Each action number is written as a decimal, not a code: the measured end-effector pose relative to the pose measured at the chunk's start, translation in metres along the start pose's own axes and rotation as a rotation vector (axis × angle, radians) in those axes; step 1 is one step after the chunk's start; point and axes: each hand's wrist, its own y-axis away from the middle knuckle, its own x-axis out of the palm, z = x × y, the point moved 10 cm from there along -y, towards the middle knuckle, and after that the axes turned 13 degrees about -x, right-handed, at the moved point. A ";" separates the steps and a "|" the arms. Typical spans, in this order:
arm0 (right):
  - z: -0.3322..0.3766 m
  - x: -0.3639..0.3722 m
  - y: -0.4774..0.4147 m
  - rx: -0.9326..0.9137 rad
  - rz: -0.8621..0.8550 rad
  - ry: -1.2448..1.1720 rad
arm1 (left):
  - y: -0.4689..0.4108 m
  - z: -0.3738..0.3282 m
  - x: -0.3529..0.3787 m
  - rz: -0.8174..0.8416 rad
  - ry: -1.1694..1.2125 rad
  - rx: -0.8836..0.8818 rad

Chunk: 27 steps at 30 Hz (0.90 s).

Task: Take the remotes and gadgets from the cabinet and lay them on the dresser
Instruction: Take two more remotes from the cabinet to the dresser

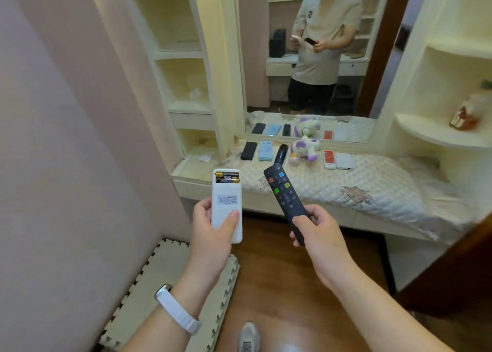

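My left hand (210, 234) grips a white remote (226, 192) back side up, its battery bay uncovered with two batteries showing. My right hand (319, 234) holds a long black remote (283, 192) with coloured buttons, tip pointing toward the dresser (346, 186). On the dresser's quilted cover lie a black gadget (249, 150), a light blue remote (265, 150), a dark remote (281, 153), a white and purple toy robot (303, 149), a red and white remote (329, 159) and a white power bank (345, 161).
A mirror (306, 58) stands behind the dresser. Cream shelves (181, 56) rise at its left and curved shelves (436, 133) with a bottle (468, 112) at its right. Foam mats (165, 279) cover part of the wooden floor by the pink wall.
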 end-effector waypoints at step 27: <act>-0.056 -0.094 -0.218 0.140 -0.518 0.103 | -0.256 0.019 0.242 0.552 -0.092 -0.173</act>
